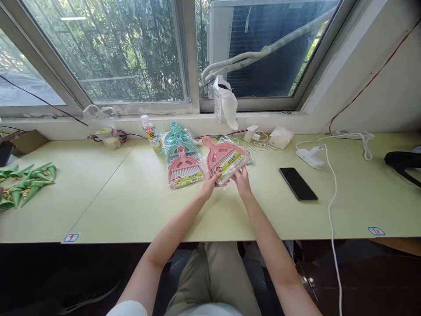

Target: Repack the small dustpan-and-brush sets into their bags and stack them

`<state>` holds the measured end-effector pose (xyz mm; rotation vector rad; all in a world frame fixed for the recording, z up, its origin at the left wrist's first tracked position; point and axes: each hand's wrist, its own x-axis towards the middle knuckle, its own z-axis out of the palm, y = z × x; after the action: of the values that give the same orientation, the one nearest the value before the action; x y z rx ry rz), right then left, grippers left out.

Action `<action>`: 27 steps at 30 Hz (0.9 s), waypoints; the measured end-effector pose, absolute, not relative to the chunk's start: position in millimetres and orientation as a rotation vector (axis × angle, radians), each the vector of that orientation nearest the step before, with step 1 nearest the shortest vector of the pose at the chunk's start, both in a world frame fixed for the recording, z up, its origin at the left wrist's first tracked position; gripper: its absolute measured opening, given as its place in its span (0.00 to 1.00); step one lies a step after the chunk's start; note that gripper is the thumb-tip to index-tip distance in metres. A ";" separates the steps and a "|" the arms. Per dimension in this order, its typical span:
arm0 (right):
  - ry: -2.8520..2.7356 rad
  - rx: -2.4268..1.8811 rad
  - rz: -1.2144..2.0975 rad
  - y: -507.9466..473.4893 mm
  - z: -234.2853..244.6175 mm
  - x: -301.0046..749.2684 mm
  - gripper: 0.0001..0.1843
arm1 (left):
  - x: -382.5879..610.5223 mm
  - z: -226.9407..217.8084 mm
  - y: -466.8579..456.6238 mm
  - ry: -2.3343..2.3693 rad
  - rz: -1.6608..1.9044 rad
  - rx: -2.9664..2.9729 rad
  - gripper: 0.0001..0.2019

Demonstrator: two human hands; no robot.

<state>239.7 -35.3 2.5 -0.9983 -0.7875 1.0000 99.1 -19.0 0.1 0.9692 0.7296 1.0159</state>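
Both my hands hold a pink dustpan and brush set (223, 154) in a clear bag, tilted up above the table. My left hand (210, 183) grips its lower left corner, fingers closed. At the lower right edge, my right hand (242, 181) is closed on the same pack. To the left lies a second pink dustpan set (186, 169), also bagged, with teal dustpan sets (179, 140) behind it. Clear wrapping shows behind the held pack, but what it covers is mostly hidden.
A drink bottle (151, 135) stands behind the packs. A black phone (298, 184) and a white power strip (309, 158) with a cable lie right. Green cone-shaped pieces (31, 184) lie far left. A tissue pack (225, 103) sits by the window.
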 end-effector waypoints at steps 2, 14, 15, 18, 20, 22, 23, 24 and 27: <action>-0.857 -1.101 1.028 -35.8 4.5 249.9 0.17 | 89.3 2.7 -10.0 0.730 0.990 0.927 0.19; -1.454 -1.300 0.032 -43.5 11.3 278.2 0.12 | 50.0 7.0 16.5 0.775 1.012 0.728 0.06; -1.425 -1.266 0.069 -43.9 12.0 281.6 0.09 | 49.2 6.7 16.1 0.789 0.997 0.736 0.06; -1.320 -1.202 0.181 -46.2 15.0 291.8 0.05 | 48.8 6.7 13.7 0.803 0.906 0.753 0.05; -1.236 -1.182 0.232 -48.5 17.7 294.9 0.07 | 50.1 6.6 11.6 0.764 0.795 0.795 0.05; -1.171 -1.153 0.293 -50.9 20.3 293.9 0.10 | 52.3 5.8 9.5 0.721 0.682 0.869 0.05; -1.153 -1.142 0.326 -52.0 21.4 292.3 0.11 | 53.5 5.2 8.6 0.708 0.640 0.909 0.06; -1.142 -1.139 0.350 -52.8 22.2 290.5 0.11 | 54.6 4.4 7.9 0.698 0.608 0.945 0.06; -1.139 -1.182 0.319 -53.4 21.8 287.0 0.11 | 56.1 2.1 7.1 0.682 0.568 1.009 0.08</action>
<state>287.0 -53.4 21.8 -1.1825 -1.1387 0.3185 56.1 7.1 2.1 1.0090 0.6820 0.5679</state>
